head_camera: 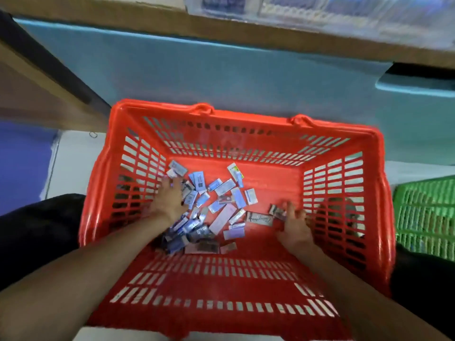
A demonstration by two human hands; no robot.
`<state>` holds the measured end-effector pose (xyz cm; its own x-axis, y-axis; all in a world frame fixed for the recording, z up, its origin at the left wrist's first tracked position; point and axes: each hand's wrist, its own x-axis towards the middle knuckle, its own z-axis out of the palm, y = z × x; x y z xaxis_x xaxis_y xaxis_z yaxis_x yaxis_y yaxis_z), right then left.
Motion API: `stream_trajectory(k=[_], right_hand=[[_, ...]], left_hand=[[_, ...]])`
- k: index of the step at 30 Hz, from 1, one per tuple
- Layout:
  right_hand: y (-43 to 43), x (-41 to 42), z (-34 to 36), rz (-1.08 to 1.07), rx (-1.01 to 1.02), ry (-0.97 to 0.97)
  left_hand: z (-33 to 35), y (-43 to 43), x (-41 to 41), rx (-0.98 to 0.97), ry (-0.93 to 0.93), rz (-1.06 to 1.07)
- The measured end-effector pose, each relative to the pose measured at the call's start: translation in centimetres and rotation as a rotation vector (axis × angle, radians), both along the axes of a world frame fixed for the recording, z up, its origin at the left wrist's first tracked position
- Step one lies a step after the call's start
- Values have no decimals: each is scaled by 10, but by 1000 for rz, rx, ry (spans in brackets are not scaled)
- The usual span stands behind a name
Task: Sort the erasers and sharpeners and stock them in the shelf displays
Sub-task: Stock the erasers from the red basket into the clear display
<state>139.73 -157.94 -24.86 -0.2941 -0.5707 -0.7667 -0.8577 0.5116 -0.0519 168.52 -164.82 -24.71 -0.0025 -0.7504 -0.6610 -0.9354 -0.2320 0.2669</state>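
Digging through the basket [157, 106]
In it, the left hand [170, 195] lies flat and loose on the erasers [222, 188]; the right hand [294, 225] is at a dark packet [277, 210], grip too blurry to tell.

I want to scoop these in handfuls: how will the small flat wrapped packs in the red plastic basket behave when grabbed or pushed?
The small flat wrapped packs look like stiff blocks, so they should lie flat, not roll. Their glossy wrappers suggest they may slide over each other and across the smooth floor of the red plastic basket. Small, so probably light.

Red slotted basket [344, 134]; green crate [426, 215]; blue-white packets [222, 187].
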Motion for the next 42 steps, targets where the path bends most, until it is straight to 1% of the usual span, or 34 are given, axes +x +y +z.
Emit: stream_trajectory(k=[1, 3, 5, 7, 8, 9, 11, 13, 15, 17, 21, 25, 27, 29, 31, 32, 35, 38, 39, 42], right_hand=[[1, 2, -6, -44, -57, -19], [0, 9, -14, -128, -232, -112], [-7, 21, -19, -145, -353, -236], [-18, 39, -20, -131, -349, -328], [-24, 48, -20, -108, -313, -339], [-28, 56, -20, -61, -264, -310], [-29, 66, -22, 119, -180, -169], [-24, 67, -24, 234, -204, -52], [-18, 62, -28, 230, -246, -36], [-11, 56, -31, 196, -261, -82], [-5, 53, -30, 155, -323, -124], [-10, 55, -16, 75, -293, -148], [-14, 56, -5, 81, -311, -179], [-21, 57, 9, 140, -361, -231], [-29, 61, 27, 176, -407, -310], [-33, 63, 37, 180, -442, -351], [-43, 73, 70, 147, -583, -420], [-45, 76, 104, 101, -659, -448], [-44, 76, 115, 96, -680, -465], [-42, 76, 145, 92, -754, -523]], left_hand=[[-8, 2, -2, -20, -17, 7], [-20, 5, -5, -109, -29, 19], [-25, 3, -9, -181, 12, 77], [-27, -1, -17, -186, 91, 130], [-28, -3, -21, -185, 136, 125], [-29, -4, -26, -182, 170, 105], [-34, -2, -32, -156, 184, 53], [-38, 0, -35, -128, 177, 24], [-41, 1, -36, -113, 177, 25], [-41, 5, -36, -133, 200, 30], [-34, 11, -36, -154, 286, 182], [-30, 14, -36, -116, 314, 232], [-18, 13, -41, -59, 385, 309], [1, 9, -47, 48, 509, 357], [20, 5, -55, 136, 582, 314], [28, 3, -59, 140, 596, 290], [57, -2, -72, 37, 673, 262], [94, -4, -79, -152, 752, 252], [107, -3, -79, -187, 796, 248], [137, -1, -74, -212, 899, 250]])
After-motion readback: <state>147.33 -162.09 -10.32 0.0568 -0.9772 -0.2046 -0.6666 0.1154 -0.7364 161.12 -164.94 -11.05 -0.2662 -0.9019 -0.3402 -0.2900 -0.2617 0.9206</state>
